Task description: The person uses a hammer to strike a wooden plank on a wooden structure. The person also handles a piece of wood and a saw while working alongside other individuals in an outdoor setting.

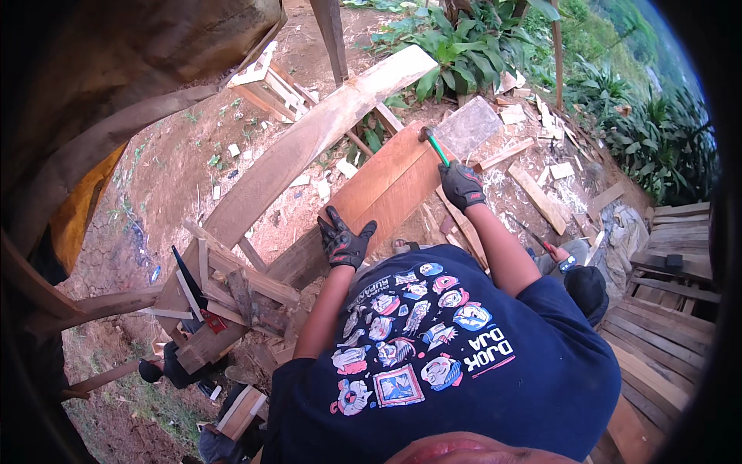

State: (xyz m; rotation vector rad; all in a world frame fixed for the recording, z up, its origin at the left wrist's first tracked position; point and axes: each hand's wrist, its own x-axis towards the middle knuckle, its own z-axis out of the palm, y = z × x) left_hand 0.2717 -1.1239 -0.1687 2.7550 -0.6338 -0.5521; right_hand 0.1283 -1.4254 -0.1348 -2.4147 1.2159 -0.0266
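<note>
A reddish-brown wooden panel [396, 179], with a seam along its length, lies across a rough plank in front of me. My left hand [345, 243], in a dark glove, rests flat on its near end with the fingers spread. My right hand [462, 186], also gloved, is closed around the green handle of a hammer [438, 148]. The hammer's dark head is at the far end of the panel; whether it touches the wood I cannot tell.
A long thick plank [301, 147] runs beyond the panel on the left. Scrap wood [537, 201] and shavings litter the ground at right. Another person's hand [563, 255] with a red-handled tool is at right. A slatted wooden platform [665, 309] stands far right. A saw [193, 290] lies left.
</note>
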